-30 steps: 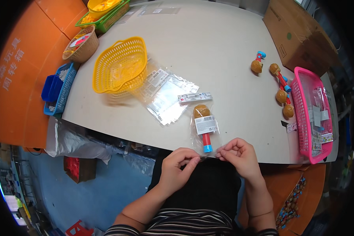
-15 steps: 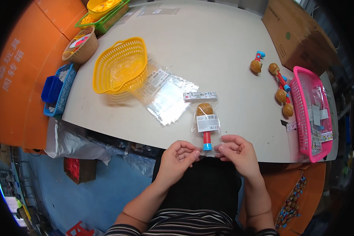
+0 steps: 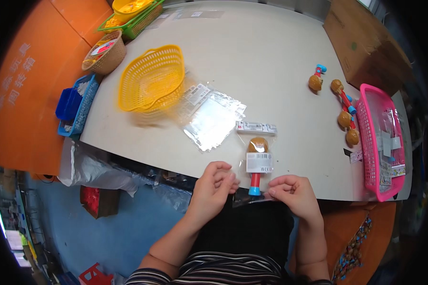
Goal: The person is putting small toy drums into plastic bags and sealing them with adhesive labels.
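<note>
at table edge (image 3: 330, 195), bagged toy (image 3: 259, 164) between hands (image 3: 213, 189) (image 3: 297, 195)

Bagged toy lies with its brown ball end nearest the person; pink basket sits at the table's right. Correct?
Not quite: the head view shows the bagged toy with its blue end nearest the person; the brown ball points away. Pink basket at right holds.

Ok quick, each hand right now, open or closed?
Left hand: half curled; whether it grips the bag cannot be told.
Right hand: closed on the bag's edge.
</note>
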Demonstrator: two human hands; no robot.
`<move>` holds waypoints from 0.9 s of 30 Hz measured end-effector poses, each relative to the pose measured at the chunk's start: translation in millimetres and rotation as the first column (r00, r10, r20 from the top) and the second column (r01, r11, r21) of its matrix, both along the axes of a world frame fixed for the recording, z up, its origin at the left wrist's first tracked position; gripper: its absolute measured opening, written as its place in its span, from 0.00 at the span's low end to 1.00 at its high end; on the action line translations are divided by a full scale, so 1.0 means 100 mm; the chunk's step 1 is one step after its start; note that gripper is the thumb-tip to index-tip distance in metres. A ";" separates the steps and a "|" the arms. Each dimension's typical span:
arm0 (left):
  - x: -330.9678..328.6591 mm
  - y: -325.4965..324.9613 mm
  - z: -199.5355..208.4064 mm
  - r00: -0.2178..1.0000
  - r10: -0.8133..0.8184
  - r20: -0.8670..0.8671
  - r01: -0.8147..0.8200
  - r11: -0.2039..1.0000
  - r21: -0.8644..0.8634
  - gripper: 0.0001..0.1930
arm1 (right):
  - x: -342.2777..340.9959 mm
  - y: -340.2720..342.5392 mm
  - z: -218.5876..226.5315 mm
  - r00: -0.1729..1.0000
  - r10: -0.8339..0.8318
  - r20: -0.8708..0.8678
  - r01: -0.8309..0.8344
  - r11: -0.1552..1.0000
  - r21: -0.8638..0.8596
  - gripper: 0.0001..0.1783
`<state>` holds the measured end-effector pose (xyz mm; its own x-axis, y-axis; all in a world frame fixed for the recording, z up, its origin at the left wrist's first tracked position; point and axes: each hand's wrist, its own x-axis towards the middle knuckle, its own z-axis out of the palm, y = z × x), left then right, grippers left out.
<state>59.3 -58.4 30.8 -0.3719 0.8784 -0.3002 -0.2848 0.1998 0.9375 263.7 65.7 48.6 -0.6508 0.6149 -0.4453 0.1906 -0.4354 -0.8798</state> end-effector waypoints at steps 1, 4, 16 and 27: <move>0.01 0.00 0.04 1.000 0.006 -0.003 -0.006 1.000 -0.003 0.17 | 0.02 -0.02 0.01 0.999 0.033 -0.005 -0.033 0.999 -0.021 0.09; 0.05 -0.01 0.23 0.989 -0.102 0.107 0.109 0.992 -0.066 0.30 | 0.05 -0.16 0.02 0.992 0.107 -0.065 -0.114 0.987 -0.114 0.07; -0.52 -1.49 -0.16 0.969 0.178 0.173 -0.158 0.980 -0.122 0.39 | 0.49 0.02 0.13 0.995 -0.051 -0.080 0.060 0.992 0.114 0.08; -2.20 -1.75 -3.04 0.739 0.674 -0.021 -0.657 0.714 -0.242 0.17 | 0.73 0.45 0.24 0.906 -0.418 0.062 0.337 0.804 0.491 0.07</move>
